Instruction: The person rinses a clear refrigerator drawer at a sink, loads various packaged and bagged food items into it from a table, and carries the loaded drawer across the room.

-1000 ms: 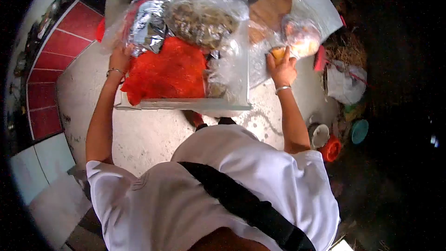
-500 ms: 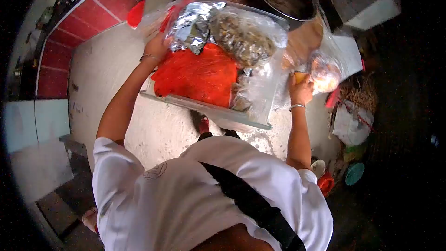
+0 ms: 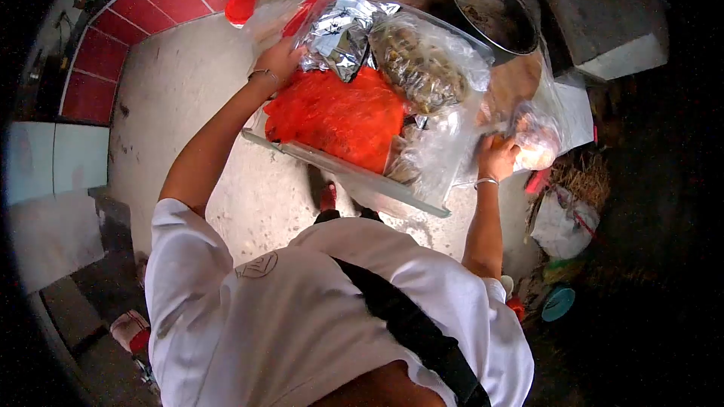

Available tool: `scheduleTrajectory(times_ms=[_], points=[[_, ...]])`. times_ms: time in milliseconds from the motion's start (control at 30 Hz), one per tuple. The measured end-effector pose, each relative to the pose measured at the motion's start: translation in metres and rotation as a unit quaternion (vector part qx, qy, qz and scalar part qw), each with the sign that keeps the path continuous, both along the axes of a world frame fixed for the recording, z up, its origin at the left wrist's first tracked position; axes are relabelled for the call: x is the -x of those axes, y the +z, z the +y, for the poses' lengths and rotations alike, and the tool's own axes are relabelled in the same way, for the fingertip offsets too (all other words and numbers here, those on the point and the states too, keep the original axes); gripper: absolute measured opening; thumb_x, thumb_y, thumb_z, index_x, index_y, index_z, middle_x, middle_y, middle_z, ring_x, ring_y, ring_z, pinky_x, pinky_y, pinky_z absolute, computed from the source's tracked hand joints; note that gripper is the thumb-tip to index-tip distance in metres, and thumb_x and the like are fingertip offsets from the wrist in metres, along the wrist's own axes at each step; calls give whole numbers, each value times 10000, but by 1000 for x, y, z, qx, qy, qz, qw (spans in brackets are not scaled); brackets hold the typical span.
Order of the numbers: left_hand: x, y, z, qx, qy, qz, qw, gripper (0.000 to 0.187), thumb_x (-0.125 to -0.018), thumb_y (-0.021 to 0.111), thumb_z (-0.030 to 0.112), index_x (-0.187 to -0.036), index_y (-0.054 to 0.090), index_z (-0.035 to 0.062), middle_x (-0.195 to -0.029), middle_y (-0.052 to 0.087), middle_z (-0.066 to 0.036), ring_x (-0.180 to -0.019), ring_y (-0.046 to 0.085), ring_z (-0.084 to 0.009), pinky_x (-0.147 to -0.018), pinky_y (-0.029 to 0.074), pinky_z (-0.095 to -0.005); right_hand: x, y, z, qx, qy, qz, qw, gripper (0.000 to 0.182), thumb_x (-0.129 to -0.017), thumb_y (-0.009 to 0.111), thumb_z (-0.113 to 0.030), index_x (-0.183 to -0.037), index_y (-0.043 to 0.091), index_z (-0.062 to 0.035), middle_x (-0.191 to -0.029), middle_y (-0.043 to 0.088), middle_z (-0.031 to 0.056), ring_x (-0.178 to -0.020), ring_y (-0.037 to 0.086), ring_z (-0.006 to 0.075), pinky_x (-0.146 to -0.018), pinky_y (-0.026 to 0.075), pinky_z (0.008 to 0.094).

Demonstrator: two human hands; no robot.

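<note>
**Two hands carry a full tray**

Head view: the left hand (image 3: 277,60) grips the far edge of the one clear plastic tray (image 3: 343,169), held up over the floor. In it lie one red bag (image 3: 335,117) and one shiny foil pack (image 3: 339,30). The right hand (image 3: 495,157) is closed on one small clear bag of food (image 3: 537,143). Nothing is set down yet.

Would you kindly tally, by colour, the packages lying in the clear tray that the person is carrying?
Red: 1, red bag
Silver: 1, foil packet
Clear with brownish contents: 1, clear bag
Total: 3 in the tray, left hand at its far edge.
</note>
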State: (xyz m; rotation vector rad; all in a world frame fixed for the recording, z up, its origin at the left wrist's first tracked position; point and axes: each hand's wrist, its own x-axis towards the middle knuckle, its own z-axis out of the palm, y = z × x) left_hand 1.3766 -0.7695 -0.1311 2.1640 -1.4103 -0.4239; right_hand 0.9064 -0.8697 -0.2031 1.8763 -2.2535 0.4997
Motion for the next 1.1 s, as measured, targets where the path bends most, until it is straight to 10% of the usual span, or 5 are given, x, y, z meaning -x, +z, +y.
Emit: scheduleTrajectory(times_ms=[333,533,733,833,1100], points=[[-22,-35,-12,-19,-21,-47,998,445,-844,470,463,-965,536,40,-972,585,-230,-902,555,-406,-770,434,-471,48,-30,-28,-26,71,-210,975,363,-757,658,-249,-995,567,9,-909,594,162,-764,599,275,-680,483,372],[-24,-44,-17,-15,-9,-97,995,426,-861,461,442,-929,524,26,-934,583,-230,-880,553,-407,-759,430,-461,0,50,2,-8,138,-613,778,279,-857,569,-183,-1054,569,14,-969,597,42,-848,559,120,-716,459,245],[-20,-31,-15,-80,5,-69,994,404,-873,469,403,-959,528,14,-966,580,-231,-902,555,-393,-768,433,-448,-95,135,47,-112,304,-485,812,266,-840,604,-110,-1084,571,-10,-985,598,46,-880,556,110,-680,472,230],[-19,-35,-11,-53,-20,-59,997,405,-873,470,398,-973,528,10,-972,579,-234,-900,556,-397,-769,431,-449,-121,131,57,-61,468,-310,825,269,-765,644,-136,-1013,601,-42,-948,599,142,-819,587,289,-687,483,351],[-23,-45,-12,-4,-23,-120,992,400,-876,465,387,-970,530,4,-953,585,-237,-903,560,-393,-774,430,-451,-122,123,61,-123,510,-211,825,257,-753,632,-115,-1005,608,-72,-905,586,126,-833,572,308,-721,471,375]])
